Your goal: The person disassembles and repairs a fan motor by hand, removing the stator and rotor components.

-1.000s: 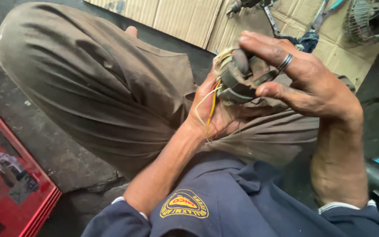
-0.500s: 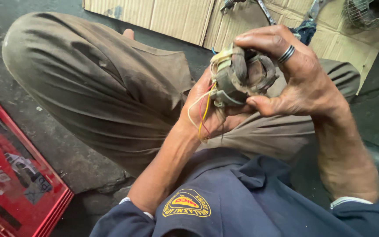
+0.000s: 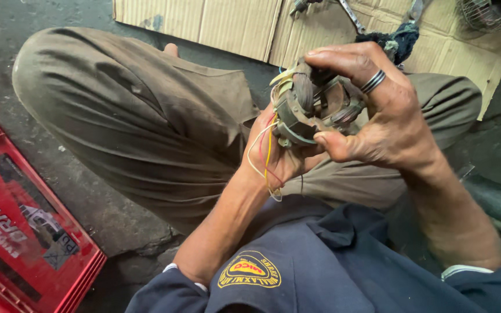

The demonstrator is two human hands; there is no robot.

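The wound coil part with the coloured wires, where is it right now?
In the head view, the wound coil part sits upper centre, cupped by the left hand beneath and gripped by the right hand, above the bent knee.

The left hand (image 3: 276,153) lies palm up beneath the grip, fingers cupped and mostly hidden, its forearm running down and leftward. The right hand (image 3: 378,110) arches over the grip from the right, thumb pressed below, ringed finger curled on top, wrist bent.
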